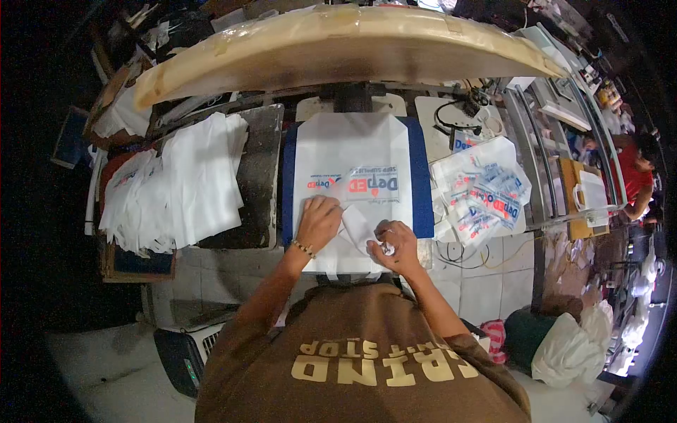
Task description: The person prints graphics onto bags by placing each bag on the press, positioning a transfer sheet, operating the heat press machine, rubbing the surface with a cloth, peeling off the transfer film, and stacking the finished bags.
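Note:
A white bag (352, 141) lies flat on a blue board (421, 176) in front of me. Over its middle is a thin printed sheet (374, 185) with red and blue lettering, its near part curled back to white. My left hand (319, 220) rests on the bag at the left edge of the curl, fingers bent and close together; whether it grips anything is unclear. At the curl's right side, my right hand (397, 247) pinches the sheet's crumpled edge between thumb and fingers.
Stacked white bags (187, 183) lie on a dark platen at left. Printed sheets (490, 201) are piled on white material at right. A long padded yellowish bar (338, 53) spans the far side. Another person in red (632, 173) is at far right, beyond a metal rack (543, 134).

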